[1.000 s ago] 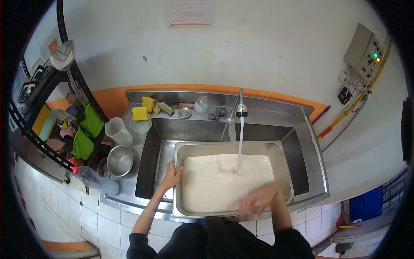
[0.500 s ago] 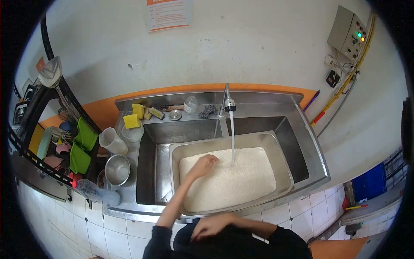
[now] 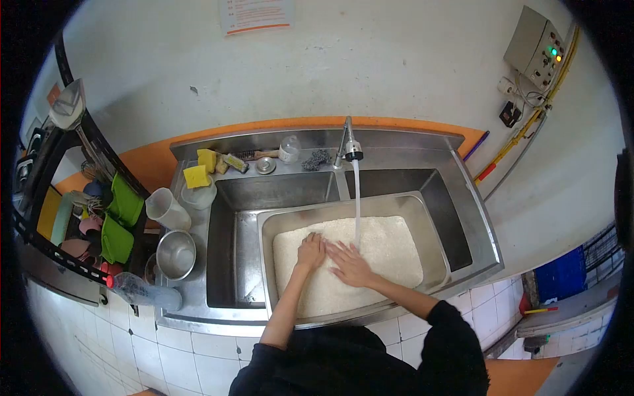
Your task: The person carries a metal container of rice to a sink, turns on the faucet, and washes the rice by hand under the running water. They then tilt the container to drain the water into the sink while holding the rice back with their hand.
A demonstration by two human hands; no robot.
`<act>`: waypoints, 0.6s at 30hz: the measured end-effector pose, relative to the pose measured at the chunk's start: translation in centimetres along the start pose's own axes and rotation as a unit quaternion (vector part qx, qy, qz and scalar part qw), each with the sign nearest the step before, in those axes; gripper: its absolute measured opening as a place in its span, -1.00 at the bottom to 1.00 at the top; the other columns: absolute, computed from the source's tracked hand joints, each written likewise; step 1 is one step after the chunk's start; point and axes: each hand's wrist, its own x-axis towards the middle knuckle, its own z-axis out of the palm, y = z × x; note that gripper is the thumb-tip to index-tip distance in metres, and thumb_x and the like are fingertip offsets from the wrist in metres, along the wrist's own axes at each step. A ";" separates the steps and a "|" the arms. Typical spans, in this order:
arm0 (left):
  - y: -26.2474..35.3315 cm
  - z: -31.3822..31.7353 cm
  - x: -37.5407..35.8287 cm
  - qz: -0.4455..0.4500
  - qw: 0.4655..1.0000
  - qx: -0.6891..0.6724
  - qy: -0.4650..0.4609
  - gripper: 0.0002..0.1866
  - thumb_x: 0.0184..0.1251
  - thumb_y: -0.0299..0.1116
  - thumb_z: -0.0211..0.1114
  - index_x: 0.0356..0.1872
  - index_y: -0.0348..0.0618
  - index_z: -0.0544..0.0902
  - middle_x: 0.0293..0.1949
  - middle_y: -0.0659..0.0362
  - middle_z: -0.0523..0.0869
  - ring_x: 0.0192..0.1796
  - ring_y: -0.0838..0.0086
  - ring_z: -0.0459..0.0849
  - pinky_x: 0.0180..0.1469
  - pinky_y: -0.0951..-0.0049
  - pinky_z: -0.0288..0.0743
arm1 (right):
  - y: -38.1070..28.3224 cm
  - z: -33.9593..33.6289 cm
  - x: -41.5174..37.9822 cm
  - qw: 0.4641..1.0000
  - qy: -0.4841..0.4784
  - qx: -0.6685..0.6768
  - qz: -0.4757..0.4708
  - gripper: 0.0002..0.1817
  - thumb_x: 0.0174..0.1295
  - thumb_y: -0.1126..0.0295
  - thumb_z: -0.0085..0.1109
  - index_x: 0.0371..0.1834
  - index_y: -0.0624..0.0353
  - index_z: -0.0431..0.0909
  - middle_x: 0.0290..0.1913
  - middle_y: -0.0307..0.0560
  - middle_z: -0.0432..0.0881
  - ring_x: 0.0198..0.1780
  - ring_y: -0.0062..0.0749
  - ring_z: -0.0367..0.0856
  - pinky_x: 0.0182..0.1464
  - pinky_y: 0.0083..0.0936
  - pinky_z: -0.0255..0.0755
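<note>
A deep rectangular metal pan (image 3: pixel 432 251) rests across the double sink, with a layer of white rice (image 3: pixel 389 241) in it. My left hand (image 3: pixel 311 252) lies palm down on the rice, fingers stretched forward and fairly close together. Just right of it, my right hand (image 3: pixel 352 264) is flat on the rice with its fingers spread. Neither hand holds anything. From the faucet (image 3: pixel 352 148), a stream of water (image 3: pixel 357 198) runs down into the pan, close to the right fingertips.
Yellow sponges (image 3: pixel 196 176), a brush and a steel scrubber (image 3: pixel 316 160) sit along the sink's back ledge. On the left counter are a plastic pitcher (image 3: pixel 168 209), a metal bowl (image 3: pixel 176 255) and a lying plastic bottle (image 3: pixel 145 292). A utensil rack (image 3: pixel 99 145) stands farther left.
My right hand has moved from near my body up onto the rice beside the left. The left hand has shifted slightly and now lies flatter. Water keeps running.
</note>
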 end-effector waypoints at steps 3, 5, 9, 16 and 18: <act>-0.3 -1.0 -0.4 -0.013 0.998 -0.052 -0.039 -0.58 0.19 -0.15 -0.18 -0.03 -0.22 0.34 0.04 -0.07 0.31 0.01 0.03 0.32 0.05 0.20 0.20 | 2.3 -1.5 -1.2 0.996 -0.055 0.042 -0.061 -0.28 0.05 0.01 -0.15 0.21 0.19 -0.07 0.27 -0.01 -0.11 0.29 -0.16 -0.24 0.19 -0.01 -0.34; -0.6 -0.5 0.2 -0.013 0.998 -0.054 -0.038 -0.55 0.22 -0.12 -0.25 -0.03 -0.23 0.34 0.02 -0.07 0.32 -0.01 0.03 0.33 0.06 0.21 0.18 | 4.3 0.7 -0.1 0.982 0.115 0.027 0.147 -0.29 0.05 0.01 -0.14 0.22 0.11 -0.09 0.28 -0.04 -0.15 0.30 -0.22 -0.28 0.21 -0.05 -0.38; -1.4 0.1 1.1 -0.021 0.994 -0.095 -0.041 -0.54 0.23 -0.11 -0.29 -0.05 -0.24 0.35 -0.01 -0.10 0.34 -0.02 0.02 0.33 0.05 0.22 0.18 | -1.7 0.8 2.8 0.981 0.071 0.046 0.176 -0.22 0.02 -0.06 -0.12 0.23 0.14 -0.12 0.29 -0.07 -0.20 0.30 -0.19 -0.30 0.21 -0.03 -0.48; -0.8 -3.2 0.3 -0.058 0.993 -0.068 -0.080 -0.65 0.20 -0.20 -0.18 -0.13 -0.17 0.42 -0.08 -0.02 0.41 -0.01 0.02 0.32 0.00 0.11 0.19 | 3.7 -0.9 -0.8 0.985 -0.040 0.151 0.073 -0.19 -0.03 -0.16 -0.14 0.23 0.04 -0.10 0.28 0.06 -0.22 0.29 -0.03 -0.28 0.19 0.03 -0.53; 0.3 -3.3 -0.9 -0.115 0.993 0.012 -0.005 -0.65 0.17 -0.16 -0.15 -0.11 -0.06 0.44 -0.03 0.05 0.38 0.03 0.04 0.28 -0.04 -0.01 0.19 | 1.5 0.8 0.8 0.983 0.012 0.126 0.132 -0.18 -0.04 -0.16 -0.13 0.23 0.04 -0.10 0.27 0.06 -0.20 0.29 -0.03 -0.28 0.18 0.05 -0.51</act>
